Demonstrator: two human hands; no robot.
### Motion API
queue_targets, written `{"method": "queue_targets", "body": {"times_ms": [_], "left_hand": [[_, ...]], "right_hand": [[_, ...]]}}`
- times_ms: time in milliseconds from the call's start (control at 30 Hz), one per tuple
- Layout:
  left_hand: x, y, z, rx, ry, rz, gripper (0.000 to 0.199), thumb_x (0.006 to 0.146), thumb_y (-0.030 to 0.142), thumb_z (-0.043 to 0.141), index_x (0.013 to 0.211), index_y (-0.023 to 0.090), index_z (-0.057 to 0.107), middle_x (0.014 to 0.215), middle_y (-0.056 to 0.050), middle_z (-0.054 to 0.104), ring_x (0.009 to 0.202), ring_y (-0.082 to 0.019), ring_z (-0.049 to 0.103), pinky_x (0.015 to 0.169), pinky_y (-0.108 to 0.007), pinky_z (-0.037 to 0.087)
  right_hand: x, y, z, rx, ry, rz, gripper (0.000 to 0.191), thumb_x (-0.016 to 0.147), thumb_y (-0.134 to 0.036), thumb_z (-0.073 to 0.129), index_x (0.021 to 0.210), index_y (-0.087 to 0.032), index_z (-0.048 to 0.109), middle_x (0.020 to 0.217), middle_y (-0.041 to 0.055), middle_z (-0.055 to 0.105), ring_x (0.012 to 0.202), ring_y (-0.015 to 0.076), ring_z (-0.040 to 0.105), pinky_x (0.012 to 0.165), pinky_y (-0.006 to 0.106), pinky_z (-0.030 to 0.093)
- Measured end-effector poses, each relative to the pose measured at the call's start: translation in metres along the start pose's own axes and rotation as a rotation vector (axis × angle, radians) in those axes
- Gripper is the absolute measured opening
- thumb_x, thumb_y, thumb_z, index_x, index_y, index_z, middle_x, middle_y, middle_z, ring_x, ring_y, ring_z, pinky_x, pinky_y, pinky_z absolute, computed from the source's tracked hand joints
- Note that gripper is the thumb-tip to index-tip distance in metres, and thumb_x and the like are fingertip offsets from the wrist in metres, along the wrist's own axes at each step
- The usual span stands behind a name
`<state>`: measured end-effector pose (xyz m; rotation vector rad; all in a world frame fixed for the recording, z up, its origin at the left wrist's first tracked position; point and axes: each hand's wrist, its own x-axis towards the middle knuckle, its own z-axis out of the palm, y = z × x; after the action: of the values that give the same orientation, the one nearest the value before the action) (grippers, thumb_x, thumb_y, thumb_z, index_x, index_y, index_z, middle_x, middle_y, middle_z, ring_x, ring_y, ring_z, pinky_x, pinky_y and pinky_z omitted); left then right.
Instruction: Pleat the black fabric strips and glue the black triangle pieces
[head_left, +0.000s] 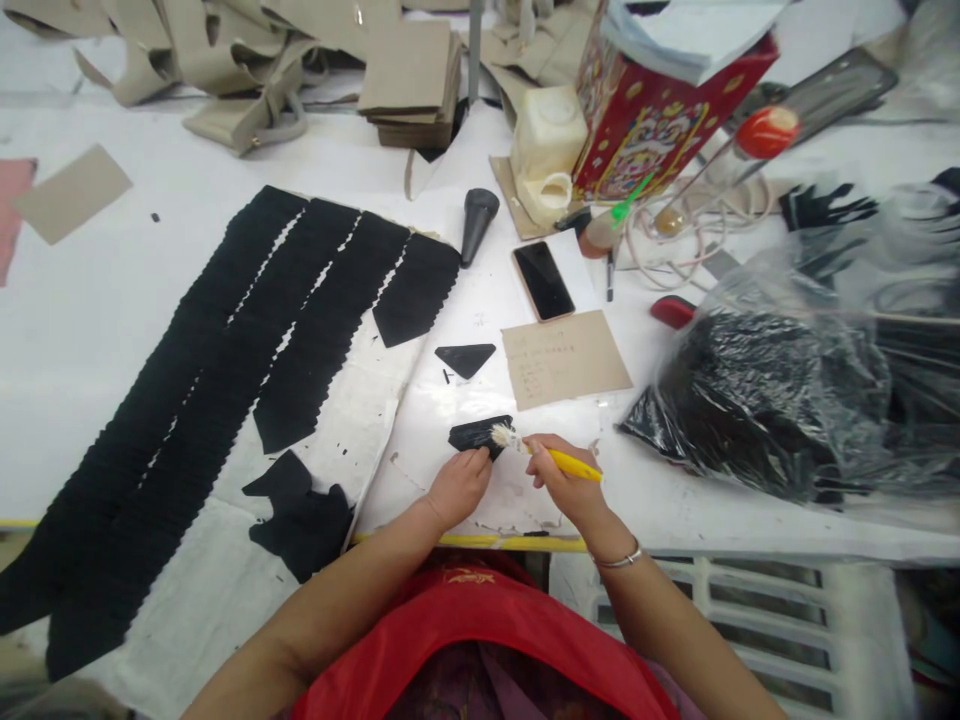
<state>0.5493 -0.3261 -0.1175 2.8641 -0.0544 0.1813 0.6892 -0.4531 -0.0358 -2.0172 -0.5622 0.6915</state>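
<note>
two hands (461, 487) (568, 482), one yellow brush (574, 465), one phone (544, 281), one red box (651, 130), one bracelet (621, 562)

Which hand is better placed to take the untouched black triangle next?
Probably the left hand: it looks nearer the triangle and only rests fingers on the black piece, while the right hand grips a brush.

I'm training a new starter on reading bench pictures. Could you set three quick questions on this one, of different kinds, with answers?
1. True or false: the fingers of the left hand are touching the black piece under the bristles.
2. Fill in the blank: the yellow-handled brush is held in the person's ____ hand.
3. Multiple choice: as the camera sees it, where is the black cone relative to the phone?
a) to its left
b) to its right
c) on top of it

Key: 1 true; 2 right; 3 a
</note>
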Motion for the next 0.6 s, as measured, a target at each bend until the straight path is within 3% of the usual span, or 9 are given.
{"method": "queue_targets", "body": {"times_ms": [100, 267, 367, 433, 533, 600], "left_hand": [[0.000, 0.000, 0.002, 0.013, 0.014, 0.021, 0.029, 0.086, 0.010, 0.035, 0.102, 0.006, 0.059, 0.108, -0.016, 0.061, 0.091, -0.021, 0.057, 0.081, -0.035, 0.048], [-0.002, 0.002, 0.002, -0.027, -0.015, 0.004, 0.032, 0.084, 0.007, 0.035, 0.105, 0.007, 0.059, 0.112, -0.017, 0.059, 0.097, -0.021, 0.056, 0.082, -0.037, 0.048], [0.000, 0.000, 0.000, -0.108, -0.031, -0.050, 0.030, 0.085, 0.009, 0.036, 0.101, 0.009, 0.061, 0.111, -0.015, 0.061, 0.095, -0.020, 0.057, 0.083, -0.036, 0.049], [0.002, -0.002, -0.002, -0.215, -0.042, -0.118, 0.029, 0.086, 0.012, 0.037, 0.097, 0.012, 0.063, 0.110, -0.013, 0.062, 0.092, -0.019, 0.058, 0.083, -0.035, 0.049], [0.006, -0.006, -0.007, -0.487, -0.019, -0.287, 0.025, 0.087, 0.021, 0.041, 0.089, 0.017, 0.066, 0.106, -0.008, 0.064, 0.092, -0.018, 0.059, 0.087, -0.035, 0.048], [0.009, -0.010, -0.013, -0.723, 0.041, -0.472, 0.021, 0.084, 0.028, 0.048, 0.085, 0.018, 0.067, 0.100, -0.007, 0.066, 0.093, -0.018, 0.060, 0.088, -0.036, 0.048]], "right_hand": [[0.005, 0.013, 0.004, -0.024, -0.023, 0.017, 0.029, 0.083, -0.042, 0.047, 0.085, -0.018, 0.064, 0.054, -0.0029, 0.059, 0.041, 0.0090, 0.054, 0.044, 0.019, 0.045], [0.004, 0.023, -0.013, -0.078, 0.107, 0.030, 0.030, 0.083, -0.043, 0.048, 0.087, -0.018, 0.064, 0.055, -0.0020, 0.060, 0.042, 0.0096, 0.055, 0.044, 0.020, 0.046], [0.001, 0.019, -0.013, -0.080, 0.014, -0.012, 0.029, 0.084, -0.042, 0.048, 0.088, -0.019, 0.064, 0.056, -0.0020, 0.061, 0.043, 0.0098, 0.056, 0.046, 0.020, 0.047], [0.002, 0.018, -0.011, -0.095, -0.001, -0.010, 0.029, 0.084, -0.042, 0.046, 0.086, -0.019, 0.064, 0.056, -0.0020, 0.060, 0.043, 0.0101, 0.056, 0.046, 0.021, 0.047], [0.003, 0.021, -0.015, -0.123, 0.133, -0.002, 0.029, 0.085, -0.041, 0.046, 0.088, -0.018, 0.063, 0.058, -0.0010, 0.061, 0.044, 0.0114, 0.058, 0.045, 0.022, 0.049], [0.001, 0.024, -0.019, -0.144, 0.205, -0.072, 0.028, 0.085, -0.039, 0.047, 0.097, -0.018, 0.062, 0.066, 0.0014, 0.065, 0.049, 0.0127, 0.061, 0.051, 0.025, 0.052]]}}
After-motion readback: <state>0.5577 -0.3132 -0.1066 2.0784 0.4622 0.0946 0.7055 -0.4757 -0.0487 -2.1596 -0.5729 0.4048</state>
